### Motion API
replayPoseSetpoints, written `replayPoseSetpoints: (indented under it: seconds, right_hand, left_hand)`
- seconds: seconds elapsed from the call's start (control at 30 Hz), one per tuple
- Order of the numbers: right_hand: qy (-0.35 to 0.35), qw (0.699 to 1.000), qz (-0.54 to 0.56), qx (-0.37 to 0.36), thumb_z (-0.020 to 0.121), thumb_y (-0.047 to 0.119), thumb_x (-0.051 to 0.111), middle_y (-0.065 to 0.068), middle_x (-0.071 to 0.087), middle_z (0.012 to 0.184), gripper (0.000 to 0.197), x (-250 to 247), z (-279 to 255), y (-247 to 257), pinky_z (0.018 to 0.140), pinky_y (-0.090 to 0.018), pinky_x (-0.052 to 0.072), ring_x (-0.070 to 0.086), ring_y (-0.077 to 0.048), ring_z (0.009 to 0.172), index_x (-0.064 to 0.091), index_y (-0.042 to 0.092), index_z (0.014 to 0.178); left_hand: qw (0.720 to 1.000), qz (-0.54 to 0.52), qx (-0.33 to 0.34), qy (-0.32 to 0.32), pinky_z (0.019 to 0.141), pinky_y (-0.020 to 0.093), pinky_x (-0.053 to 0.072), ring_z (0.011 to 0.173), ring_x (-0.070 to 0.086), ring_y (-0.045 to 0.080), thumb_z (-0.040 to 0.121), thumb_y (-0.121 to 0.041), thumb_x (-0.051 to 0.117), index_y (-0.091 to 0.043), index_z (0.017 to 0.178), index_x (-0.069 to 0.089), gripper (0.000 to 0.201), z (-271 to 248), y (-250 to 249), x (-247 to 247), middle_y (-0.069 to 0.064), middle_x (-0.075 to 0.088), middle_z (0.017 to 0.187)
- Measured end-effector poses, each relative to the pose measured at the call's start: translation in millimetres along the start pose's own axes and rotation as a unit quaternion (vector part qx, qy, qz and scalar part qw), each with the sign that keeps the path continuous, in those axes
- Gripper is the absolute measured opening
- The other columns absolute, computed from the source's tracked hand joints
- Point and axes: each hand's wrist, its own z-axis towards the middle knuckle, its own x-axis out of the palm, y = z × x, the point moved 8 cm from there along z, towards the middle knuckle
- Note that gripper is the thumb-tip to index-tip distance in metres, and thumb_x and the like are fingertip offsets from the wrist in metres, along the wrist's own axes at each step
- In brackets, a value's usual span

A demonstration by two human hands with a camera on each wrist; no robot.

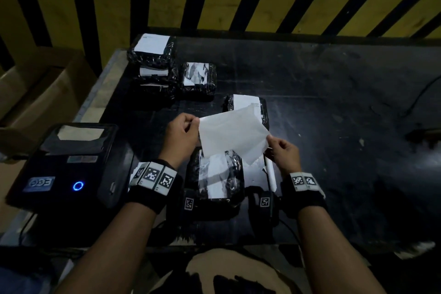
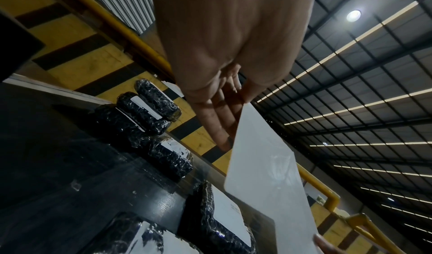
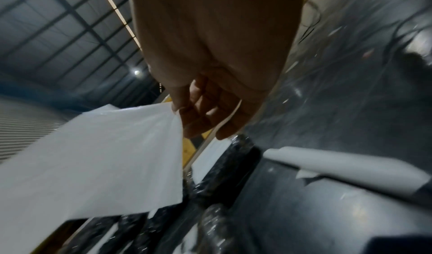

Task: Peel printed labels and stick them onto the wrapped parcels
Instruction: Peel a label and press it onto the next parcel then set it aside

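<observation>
A white label sheet (image 1: 230, 132) hangs in the air between both hands above the black table. My left hand (image 1: 185, 130) pinches its upper left corner; in the left wrist view the label (image 2: 264, 180) runs down from the thumb. My right hand (image 1: 282, 150) pinches the lower right corner, and the label (image 3: 98, 156) shows in the right wrist view too. Directly below lies a black-wrapped parcel (image 1: 217, 181) with torn white paper on top. Just beyond the sheet sits another wrapped parcel (image 1: 248, 105) carrying a label.
A black label printer (image 1: 64, 164) with a blue ring light stands at the left. More labelled parcels (image 1: 152, 67) are stacked at the back left, one (image 1: 198, 81) beside them. A rolled white backing strip (image 1: 270, 172) lies near my right wrist. A cardboard box (image 1: 35, 83) stands off the table's left edge.
</observation>
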Motion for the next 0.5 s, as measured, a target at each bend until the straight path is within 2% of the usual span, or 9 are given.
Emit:
replayPoseSetpoints:
  seconds: [0.13, 0.23, 0.33, 0.4, 0.5]
  right_hand:
    - [-0.026, 0.999, -0.020, 0.024, 0.092, 0.018, 0.064, -0.006, 0.066, 0.072, 0.020, -25, 13, -6, 0.057, -0.023, 0.052, 0.063, -0.013, 0.062, 0.066, 0.014, 0.072]
    - [-0.042, 0.998, -0.030, 0.036, 0.093, 0.017, 0.062, -0.005, 0.064, 0.072, 0.019, -38, 20, -7, 0.050, -0.017, 0.051, 0.062, -0.014, 0.065, 0.064, 0.011, 0.075]
    - [-0.063, 0.996, -0.035, 0.044, 0.093, 0.017, 0.061, -0.006, 0.063, 0.072, 0.020, -53, 24, -9, 0.057, -0.022, 0.051, 0.061, -0.014, 0.066, 0.063, 0.010, 0.075]
    - [-0.085, 0.995, -0.037, 0.049, 0.093, 0.017, 0.062, -0.007, 0.062, 0.071, 0.021, -65, 28, -10, 0.058, -0.025, 0.050, 0.060, -0.014, 0.064, 0.064, 0.007, 0.074]
    - [-0.135, 0.988, -0.071, 0.028, 0.092, 0.018, 0.063, -0.007, 0.062, 0.069, 0.023, -85, 32, -3, 0.060, -0.028, 0.051, 0.061, -0.008, 0.055, 0.068, -0.005, 0.092]
  left_hand:
    - [1.000, 0.008, 0.001, -0.025, 0.078, 0.054, 0.056, 0.086, 0.068, 0.032, 0.096, -0.019, 0.052, -0.024, 0.078, 0.055, 0.019, 1, -3, -7, 0.012, 0.070, 0.086]
    - [0.999, 0.021, -0.003, -0.032, 0.077, 0.054, 0.057, 0.085, 0.069, 0.030, 0.094, -0.024, 0.053, -0.025, 0.077, 0.056, 0.017, 6, 1, -12, 0.010, 0.071, 0.086]
    - [0.999, 0.020, -0.010, -0.041, 0.076, 0.054, 0.057, 0.084, 0.069, 0.029, 0.090, -0.031, 0.052, -0.027, 0.078, 0.056, 0.013, 10, 6, -18, 0.009, 0.071, 0.088]
    - [0.998, 0.019, -0.014, -0.061, 0.075, 0.055, 0.057, 0.084, 0.069, 0.030, 0.092, -0.027, 0.051, -0.026, 0.077, 0.055, 0.015, 9, 6, -23, 0.011, 0.071, 0.089]
    - [0.995, 0.010, -0.006, -0.095, 0.071, 0.056, 0.057, 0.080, 0.069, 0.034, 0.094, -0.022, 0.050, -0.026, 0.076, 0.054, 0.019, 9, 5, -29, 0.016, 0.069, 0.087]
